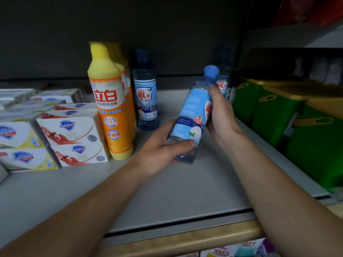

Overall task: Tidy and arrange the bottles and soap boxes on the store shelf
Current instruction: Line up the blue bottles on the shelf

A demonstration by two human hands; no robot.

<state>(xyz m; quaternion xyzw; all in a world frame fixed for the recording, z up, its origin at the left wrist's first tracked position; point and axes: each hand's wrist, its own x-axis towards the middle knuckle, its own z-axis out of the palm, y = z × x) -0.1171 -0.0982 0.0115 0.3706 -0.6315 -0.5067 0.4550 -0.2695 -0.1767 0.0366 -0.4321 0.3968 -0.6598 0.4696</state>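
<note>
Both my hands hold a clear blue bottle (pixel 193 112) with a blue cap and light-blue label, tilted with its cap toward the back right, just above the grey shelf (pixel 167 191). My left hand (pixel 163 147) grips its base, thumb across the front. My right hand (pixel 220 114) wraps its upper body. A matching blue bottle (pixel 145 93) stands upright behind, and another blue bottle (pixel 223 78) stands at the back right, partly hidden. A row of orange-and-yellow dish-soap bottles (pixel 111 108) stands to the left. Stacked white soap boxes (pixel 70 134) fill the left side.
Green tubs with yellow lids (pixel 289 115) sit on the neighbouring shelf to the right, past a metal upright. A wooden-coloured front rail (pixel 185 240) edges the shelf. More packaged goods (pixel 233 251) show on the shelf below. The dark back panel rises behind the bottles.
</note>
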